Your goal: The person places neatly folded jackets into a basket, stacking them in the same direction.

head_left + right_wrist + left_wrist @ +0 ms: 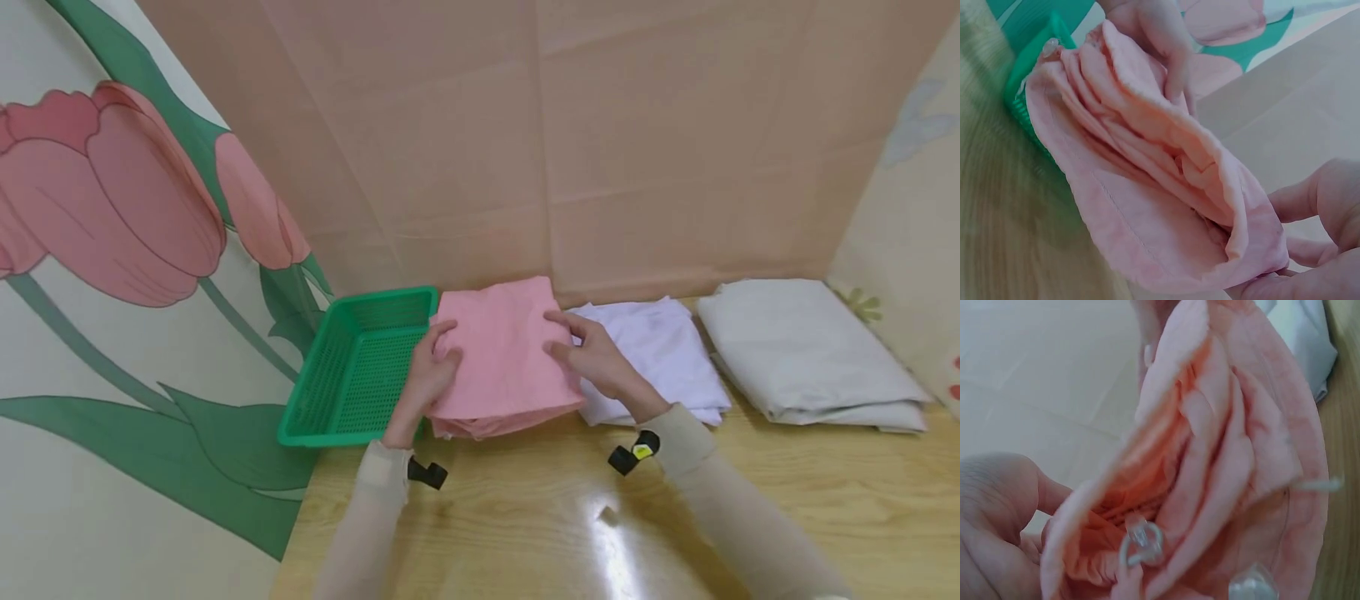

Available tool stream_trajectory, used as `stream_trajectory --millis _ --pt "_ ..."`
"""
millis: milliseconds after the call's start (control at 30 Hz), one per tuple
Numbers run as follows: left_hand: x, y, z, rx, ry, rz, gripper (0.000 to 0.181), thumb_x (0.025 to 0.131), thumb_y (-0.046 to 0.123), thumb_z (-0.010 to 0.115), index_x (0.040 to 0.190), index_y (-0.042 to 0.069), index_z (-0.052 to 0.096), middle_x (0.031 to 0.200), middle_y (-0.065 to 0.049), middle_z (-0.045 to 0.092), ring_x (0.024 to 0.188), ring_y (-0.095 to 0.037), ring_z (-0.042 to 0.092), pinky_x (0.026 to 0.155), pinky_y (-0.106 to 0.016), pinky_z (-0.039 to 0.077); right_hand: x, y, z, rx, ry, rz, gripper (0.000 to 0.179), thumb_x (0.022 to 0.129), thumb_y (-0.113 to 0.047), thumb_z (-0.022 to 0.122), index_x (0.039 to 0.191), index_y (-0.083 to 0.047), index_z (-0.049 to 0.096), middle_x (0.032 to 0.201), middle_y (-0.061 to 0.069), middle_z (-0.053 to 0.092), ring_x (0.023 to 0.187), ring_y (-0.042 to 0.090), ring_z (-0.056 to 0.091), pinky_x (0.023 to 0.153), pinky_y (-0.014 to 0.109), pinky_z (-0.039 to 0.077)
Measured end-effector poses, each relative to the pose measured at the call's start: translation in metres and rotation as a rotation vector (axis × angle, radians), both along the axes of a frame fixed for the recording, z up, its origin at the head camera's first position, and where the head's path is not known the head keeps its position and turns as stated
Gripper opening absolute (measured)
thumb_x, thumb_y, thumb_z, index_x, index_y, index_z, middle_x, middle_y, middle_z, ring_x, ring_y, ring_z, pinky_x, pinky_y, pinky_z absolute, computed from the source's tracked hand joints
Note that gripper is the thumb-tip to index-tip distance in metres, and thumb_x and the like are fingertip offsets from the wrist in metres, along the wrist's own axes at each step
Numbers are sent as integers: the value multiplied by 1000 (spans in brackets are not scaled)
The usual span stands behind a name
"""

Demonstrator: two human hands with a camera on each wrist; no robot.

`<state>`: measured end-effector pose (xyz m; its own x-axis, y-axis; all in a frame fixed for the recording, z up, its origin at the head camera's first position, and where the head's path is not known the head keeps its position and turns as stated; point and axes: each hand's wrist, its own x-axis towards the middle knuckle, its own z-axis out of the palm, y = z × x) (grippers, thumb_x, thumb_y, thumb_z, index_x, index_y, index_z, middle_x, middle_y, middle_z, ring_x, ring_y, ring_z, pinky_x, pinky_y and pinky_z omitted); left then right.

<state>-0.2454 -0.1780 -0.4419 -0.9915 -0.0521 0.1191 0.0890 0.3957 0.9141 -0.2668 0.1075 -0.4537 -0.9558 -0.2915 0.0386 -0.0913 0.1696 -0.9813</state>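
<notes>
Both hands hold a folded pink cloth by its two sides, above the table. At its left side, the left hand grips the edge with thumb and fingers. The right hand pinches the opposite edge. From the left wrist, the cloth shows several loose inner layers, with a small clear plastic piece near its lower end. The right wrist view shows the same layers of the cloth from the other end, with the fingertips partly hidden beneath it.
An open green plastic basket stands left of the cloth, against the painted wall. To the right lie a folded white cloth and a larger folded grey-white cloth. A beige curtain hangs behind the wooden table.
</notes>
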Motion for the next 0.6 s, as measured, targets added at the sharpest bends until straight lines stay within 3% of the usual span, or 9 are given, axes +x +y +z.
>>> stream_trajectory --millis 367,467,600 --pt "2 -23 29 -4 -29 11 51 100 8 62 151 16 58 164 -16 45 142 -32 46 120 -56 39 -4 -12 15 -7 26 8 62 102 -12 69 160 -7 48 170 16 39 138 31 50 91 18 50" --pt "3 -30 34 -6 -32 19 51 101 9 61 151 16 58 165 -15 45 143 -31 46 120 -54 39 -4 -18 18 -23 33 9 61 102 -11 69 160 -7 49 171 15 37 135 30 52 90 18 51" --pt "3 -38 40 -4 -37 24 51 101 9 61 152 15 57 166 -15 43 140 -30 46 117 -51 41 -5 -26 23 -57 34 22 61 102 -7 68 160 -5 48 170 17 39 118 26 62 85 20 55"
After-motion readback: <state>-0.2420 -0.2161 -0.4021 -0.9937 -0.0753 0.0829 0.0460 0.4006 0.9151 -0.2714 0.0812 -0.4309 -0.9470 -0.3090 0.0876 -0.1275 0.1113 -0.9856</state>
